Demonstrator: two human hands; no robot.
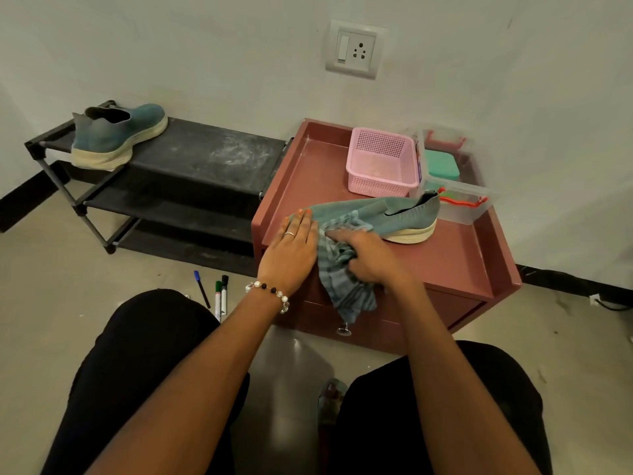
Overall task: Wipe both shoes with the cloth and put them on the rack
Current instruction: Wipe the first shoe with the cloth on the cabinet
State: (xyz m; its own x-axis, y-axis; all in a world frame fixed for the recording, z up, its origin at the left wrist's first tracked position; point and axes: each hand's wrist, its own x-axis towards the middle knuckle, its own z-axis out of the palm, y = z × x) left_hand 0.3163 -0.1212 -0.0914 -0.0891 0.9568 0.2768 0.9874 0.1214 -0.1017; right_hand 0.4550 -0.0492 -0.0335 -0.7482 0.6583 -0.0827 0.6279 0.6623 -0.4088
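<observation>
A teal knit shoe (387,214) with a cream sole lies on the reddish-brown cabinet top (455,255), toe to the left. My left hand (294,245) rests flat on its toe, fingers straight. My right hand (368,257) grips a blue-grey striped cloth (342,286) against the shoe's near side; the cloth hangs over the cabinet's front. The other teal shoe (116,135) stands on the top shelf of the black rack (212,156), at its left end.
A pink basket (382,162) and a clear plastic box (459,186) stand at the back of the cabinet top. Three markers (215,293) lie on the floor between rack and cabinet. My knees are in the foreground. The rack's lower shelves hold nothing.
</observation>
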